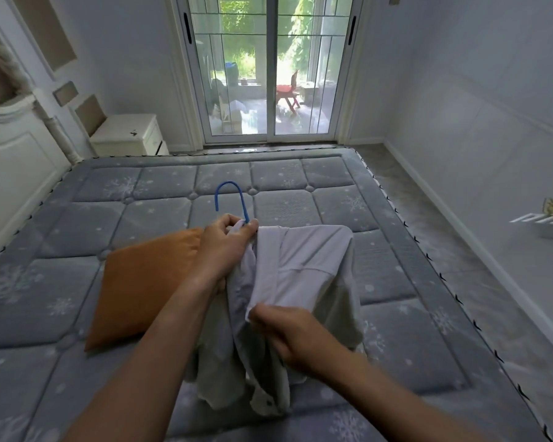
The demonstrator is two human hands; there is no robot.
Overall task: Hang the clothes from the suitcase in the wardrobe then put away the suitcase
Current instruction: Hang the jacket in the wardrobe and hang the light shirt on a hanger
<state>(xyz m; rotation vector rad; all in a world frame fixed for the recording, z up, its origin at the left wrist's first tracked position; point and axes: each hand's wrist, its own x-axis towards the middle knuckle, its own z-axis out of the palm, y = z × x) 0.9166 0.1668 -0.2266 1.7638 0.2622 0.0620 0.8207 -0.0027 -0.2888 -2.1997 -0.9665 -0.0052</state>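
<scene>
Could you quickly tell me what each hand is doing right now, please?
Left hand: grip closed on the blue hanger and the shirt collar.
Right hand: grip closed on the shirt's fabric.

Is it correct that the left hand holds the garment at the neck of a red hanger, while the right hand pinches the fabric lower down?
Not quite. In the head view the hanger is blue, not red. The left hand holds the pale garment at its neck, and the right hand pinches the fabric lower down.
</scene>
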